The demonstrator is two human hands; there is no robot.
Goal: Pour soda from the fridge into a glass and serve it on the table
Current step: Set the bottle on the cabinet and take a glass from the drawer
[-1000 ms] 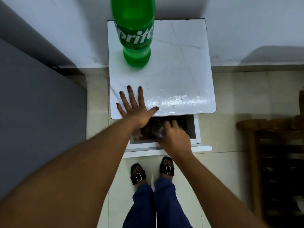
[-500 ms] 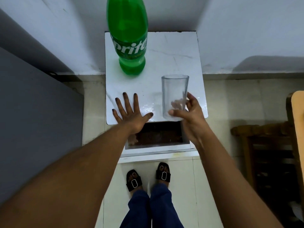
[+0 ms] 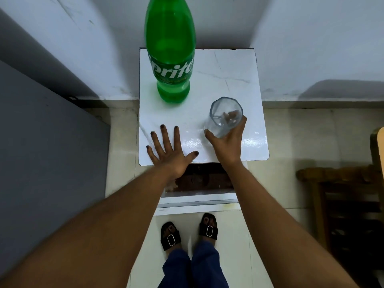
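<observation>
A tall green Sprite bottle [image 3: 170,48] stands upright at the back left of a small white marble-topped table [image 3: 232,80]. My right hand [image 3: 227,142] grips the lower part of a clear empty glass [image 3: 225,116], which is upright over the table's right front area. I cannot tell whether its base touches the top. My left hand [image 3: 166,151] lies flat on the front left of the tabletop, fingers spread, holding nothing.
An open drawer [image 3: 199,183] juts out under the table's front edge, above my sandalled feet [image 3: 189,231]. A grey fridge side [image 3: 41,152] fills the left. A wooden chair [image 3: 340,194] stands at the right. White walls meet behind the table.
My right hand lifted the glass out of the drawer and carried it up over the tabletop's right front. My left hand stayed flat on the table.
</observation>
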